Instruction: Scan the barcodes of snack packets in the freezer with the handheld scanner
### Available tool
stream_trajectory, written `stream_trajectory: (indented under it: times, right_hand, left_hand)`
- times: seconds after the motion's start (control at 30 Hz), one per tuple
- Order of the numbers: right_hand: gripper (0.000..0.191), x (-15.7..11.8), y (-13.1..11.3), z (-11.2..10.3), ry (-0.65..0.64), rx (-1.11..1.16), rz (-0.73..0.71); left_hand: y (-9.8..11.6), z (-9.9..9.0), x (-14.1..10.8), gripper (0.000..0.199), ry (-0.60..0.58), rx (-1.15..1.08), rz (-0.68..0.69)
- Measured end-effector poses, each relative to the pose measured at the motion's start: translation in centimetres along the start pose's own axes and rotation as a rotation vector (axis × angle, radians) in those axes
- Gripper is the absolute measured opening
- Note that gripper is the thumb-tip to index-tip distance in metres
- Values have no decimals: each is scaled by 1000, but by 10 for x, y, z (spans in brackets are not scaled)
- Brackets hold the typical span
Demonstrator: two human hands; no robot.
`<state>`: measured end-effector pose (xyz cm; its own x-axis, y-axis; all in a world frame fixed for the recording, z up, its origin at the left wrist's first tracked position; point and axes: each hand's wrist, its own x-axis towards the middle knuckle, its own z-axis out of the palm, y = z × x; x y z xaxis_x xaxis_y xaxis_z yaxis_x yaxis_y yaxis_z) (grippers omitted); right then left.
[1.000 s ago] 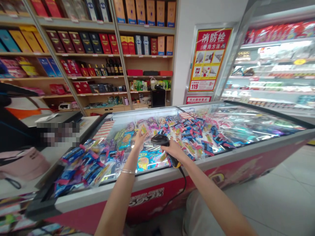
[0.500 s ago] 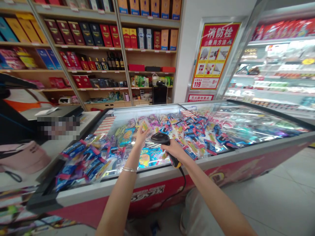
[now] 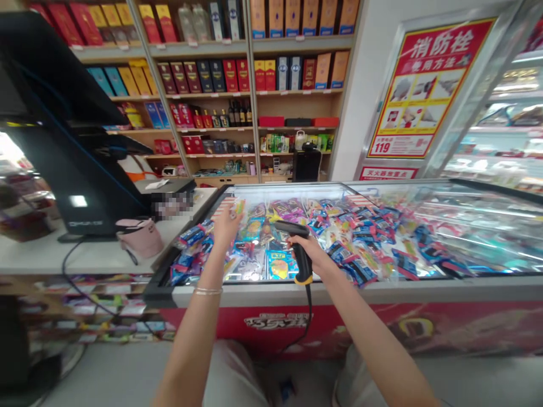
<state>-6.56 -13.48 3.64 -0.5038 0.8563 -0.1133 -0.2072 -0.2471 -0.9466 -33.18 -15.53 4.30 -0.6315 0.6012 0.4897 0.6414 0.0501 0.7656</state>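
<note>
My right hand (image 3: 310, 250) is closed around the handle of a black barcode scanner (image 3: 302, 261) with a yellow base, its head pointing left. A cable hangs from the scanner down the freezer's front. My left hand (image 3: 227, 227), a thin bracelet on its wrist, holds a small clear snack packet (image 3: 240, 208) with yellow and green inside, above the freezer's left part. Under both hands many small blue, pink and clear packets (image 3: 360, 270) lie in piles on the glass top of a chest freezer (image 3: 271, 293). A blue and yellow package (image 3: 279, 265) shows below the glass.
To the left a counter (image 3: 186, 217) bears a black checkout terminal (image 3: 80, 141) and a pink bag (image 3: 139, 237). Shelves (image 3: 254, 96) with boxes and bottles stand behind the freezer. A red fire hydrant sign (image 3: 430, 90) hangs at right. A small blue packet (image 3: 287, 390) lies on the floor.
My view has turned left, bringing the terminal into sight. My left hand has moved leftward over the freezer with the packet. The scanner stays in my right hand, now more upright.
</note>
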Motion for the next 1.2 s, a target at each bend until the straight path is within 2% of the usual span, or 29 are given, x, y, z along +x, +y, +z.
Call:
stream_trajectory:
  times: [0.07,0.13,0.2,0.27,0.37,0.47,0.57,0.63,0.7,0.8,0.93,1.2]
  right_hand:
    - [7,5,8,21,-59,46,70]
    - [7,10,18,40,-122,89,127]
    - [8,16,30,56,-172,130,166]
    - [9,24,43,67,-216,164,199]
    - [11,37,62,78,-280,211,256]
    - [13,47,76,83,-307,251,257]
    - [16,52,85,85,-318,297,201]
    - [18,54,88,86,-325,337,188]
    - [19,56,91,85,-329,366,198]
    - [21,58,94,84,-335,366,214]
    - [22,58,97,83,-337,318,240]
    - [18,58,94,86,-320,394,242]
  left_hand:
    - [-15,-38,2,46,73,182,-10]
    - [-31,-67,-1,47,140,314,-51]
    - [-46,-85,-7,47,203,414,-102]
    - [-57,-92,-14,46,249,501,-106]
    - [-67,-89,-25,46,259,542,-44]
    - [-72,-78,-33,47,196,412,6]
    - [-77,-65,-39,48,264,305,125]
    - [-81,-58,-41,44,310,321,200]
    - [-86,-53,-43,37,281,381,234]
    - [-90,-50,-43,31,249,491,231]
    - [-91,-49,-45,34,284,588,208]
    - [-85,-50,-48,35,330,588,216]
